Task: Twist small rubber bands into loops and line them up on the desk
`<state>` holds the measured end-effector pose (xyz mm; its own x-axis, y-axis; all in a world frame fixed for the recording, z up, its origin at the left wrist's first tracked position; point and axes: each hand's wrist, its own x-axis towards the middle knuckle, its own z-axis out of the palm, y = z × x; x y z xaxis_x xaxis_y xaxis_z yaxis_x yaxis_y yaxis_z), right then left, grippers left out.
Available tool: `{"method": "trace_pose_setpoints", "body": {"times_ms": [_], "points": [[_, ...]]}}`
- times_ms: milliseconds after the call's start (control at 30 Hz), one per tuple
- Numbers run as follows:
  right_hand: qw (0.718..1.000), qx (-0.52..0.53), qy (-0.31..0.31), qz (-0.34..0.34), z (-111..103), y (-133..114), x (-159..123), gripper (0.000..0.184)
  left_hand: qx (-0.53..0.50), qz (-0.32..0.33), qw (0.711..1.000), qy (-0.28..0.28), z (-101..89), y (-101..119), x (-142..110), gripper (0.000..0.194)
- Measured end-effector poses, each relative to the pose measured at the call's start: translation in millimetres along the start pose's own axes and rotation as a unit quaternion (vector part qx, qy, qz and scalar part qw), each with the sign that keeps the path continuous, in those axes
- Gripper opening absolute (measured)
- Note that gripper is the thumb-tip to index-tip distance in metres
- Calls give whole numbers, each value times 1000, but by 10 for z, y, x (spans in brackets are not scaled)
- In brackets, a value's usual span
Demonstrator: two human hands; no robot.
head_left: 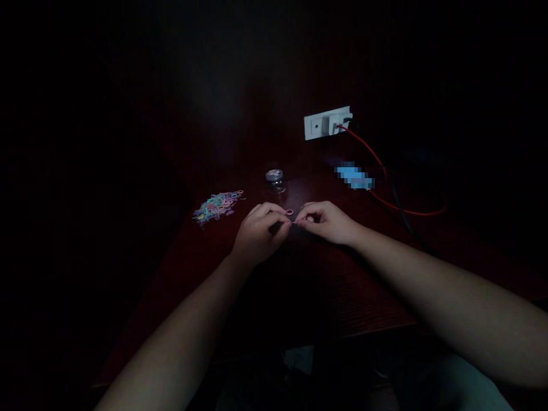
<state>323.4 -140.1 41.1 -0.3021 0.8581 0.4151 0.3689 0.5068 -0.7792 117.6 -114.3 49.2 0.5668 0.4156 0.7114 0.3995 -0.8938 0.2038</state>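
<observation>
My left hand [262, 231] and my right hand [327, 221] meet over the dark red table, thumbs and fingers pinched. A thin, pale elastic band [293, 222] spans the small gap between their fingertips, and both hands grip it; its detail is hard to make out in the dim light. Just beyond the fingertips is a small pink elastic band [290, 212], close to my left index finger. Left of my left hand lies a loose pile of small elastic bands [217, 206] in pink, purple, green and yellow.
A small clear jar [275, 181] stands behind my hands. On the wall is a white socket plate [317, 127] with a plugged-in charger. Its red cable [363, 140] loops over the table's right side, near a blurred blue object [354, 176]. A dark cable runs beside it.
</observation>
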Motion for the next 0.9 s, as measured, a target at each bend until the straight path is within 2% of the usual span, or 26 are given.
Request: {"method": "trace_pose_setpoints", "body": {"times_ms": [133,533,633,900], "points": [[998,53,-24,15,13,-16,-14,19,1,5,1000,-5,3,4,2,7],[995,94,15,23,29,-4,-2,21,2,16,1000,-19,3,5,-4,6],[995,95,24,25,30,-20,0,20,2,17,1000,-22,5,0,-3,6],[999,44,-3,5,33,-55,-6,10,1,14,1000,-15,3,-2,-4,5]]}}
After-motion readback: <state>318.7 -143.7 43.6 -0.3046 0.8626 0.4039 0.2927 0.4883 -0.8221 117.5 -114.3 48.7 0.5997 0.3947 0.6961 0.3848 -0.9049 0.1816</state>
